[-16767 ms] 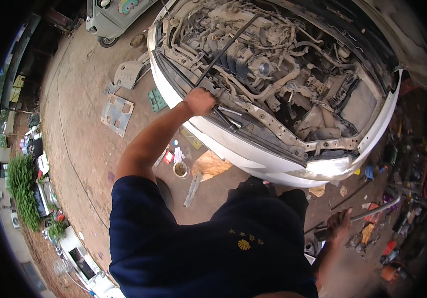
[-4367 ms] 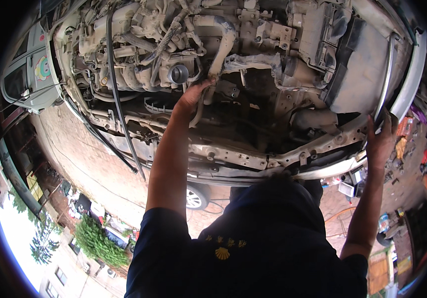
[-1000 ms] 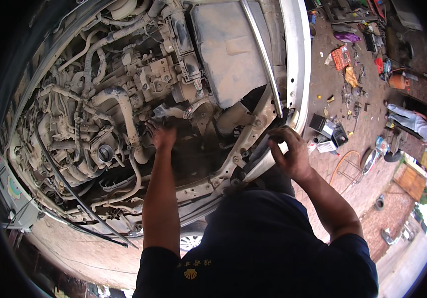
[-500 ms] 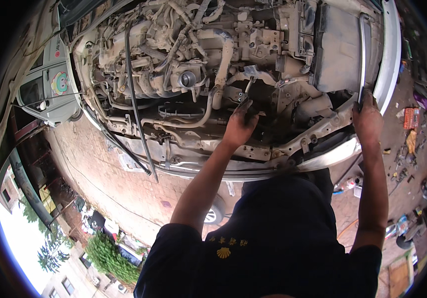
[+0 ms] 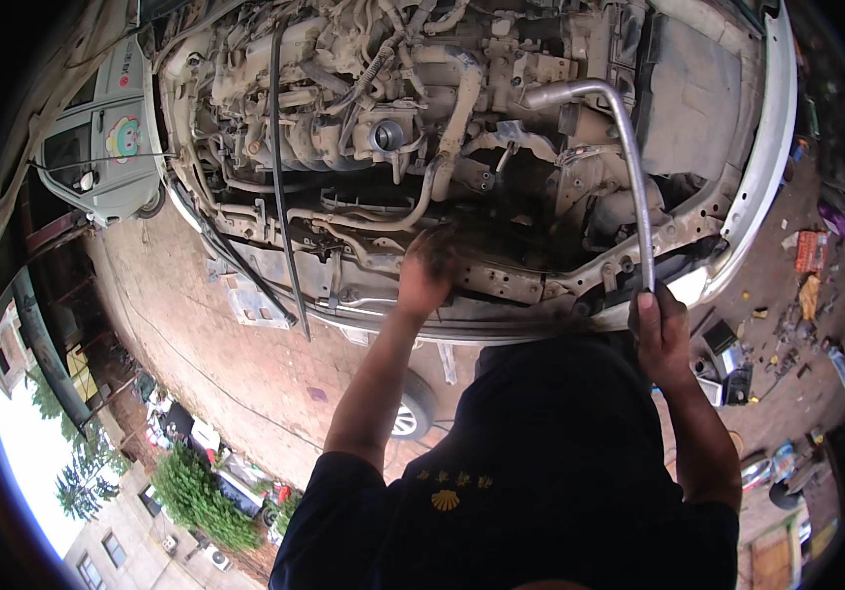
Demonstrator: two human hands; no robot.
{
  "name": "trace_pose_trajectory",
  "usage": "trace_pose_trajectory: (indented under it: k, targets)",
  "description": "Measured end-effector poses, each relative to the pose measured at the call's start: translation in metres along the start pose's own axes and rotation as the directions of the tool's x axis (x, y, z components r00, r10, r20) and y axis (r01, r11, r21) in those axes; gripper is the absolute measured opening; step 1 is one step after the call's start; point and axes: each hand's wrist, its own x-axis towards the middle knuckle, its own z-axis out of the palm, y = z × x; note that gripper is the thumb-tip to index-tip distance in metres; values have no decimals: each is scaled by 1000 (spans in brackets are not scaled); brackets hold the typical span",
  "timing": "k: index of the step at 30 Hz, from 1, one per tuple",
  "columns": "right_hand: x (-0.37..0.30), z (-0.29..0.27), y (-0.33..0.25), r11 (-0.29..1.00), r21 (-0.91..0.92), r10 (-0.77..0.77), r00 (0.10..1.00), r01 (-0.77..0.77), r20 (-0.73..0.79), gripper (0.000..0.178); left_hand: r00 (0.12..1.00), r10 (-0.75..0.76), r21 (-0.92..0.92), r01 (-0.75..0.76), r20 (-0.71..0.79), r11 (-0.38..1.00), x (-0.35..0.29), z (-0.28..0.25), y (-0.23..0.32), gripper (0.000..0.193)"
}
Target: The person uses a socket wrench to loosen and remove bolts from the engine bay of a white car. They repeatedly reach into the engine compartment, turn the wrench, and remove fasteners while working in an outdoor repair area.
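My right hand [image 5: 663, 329] is closed around the lower end of a long silver L-shaped wrench [image 5: 636, 177]. Its shaft rises over the right side of the engine bay, and its bent head points left above the dusty engine parts. My left hand [image 5: 428, 271] is over the front crossmember [image 5: 501, 282], its fingers blurred and dark. Whether it holds anything cannot be made out. A short metal rod [image 5: 507, 155] stands out near a bracket in the middle of the bay, apart from both hands. The dust-covered engine [image 5: 383, 88] fills the far side.
A thin dark bar [image 5: 280, 177] crosses the bay on the left. The white bumper edge [image 5: 762, 211] curves round the right. Beyond it, an orange-red box [image 5: 811, 252] and scattered parts lie on the ground. A grey-green vehicle [image 5: 108, 147] stands at left; a wheel [image 5: 411, 413] lies below.
My right hand has lifted the wrench from the bay's right edge and brought it left and nearer. My left hand has moved left and nearer, away from the short rod.
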Motion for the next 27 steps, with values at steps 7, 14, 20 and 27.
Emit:
trace_pose_trajectory:
  k: [7, 14, 20, 27]
  targets:
    - [73, 73, 34, 918, -368, -108, 985, 150, 134, 36, 987, 77, 73, -88, 141, 993, 30, 37, 10, 37]
    - [166, 158, 66, 928, -372, 102, 973, -19, 206, 43, 979, -40, 234, -8, 202, 972, 3, 24, 11, 30]
    - [194, 225, 79, 705, 288, 501, 742, -649, 446, 29, 976, -84, 294, 22, 201, 956, 6, 27, 17, 23]
    - [232, 261, 63, 205, 540, 528, 557, -816, 641, 27, 971, -63, 281, -5, 230, 960, 9, 29, 12, 24]
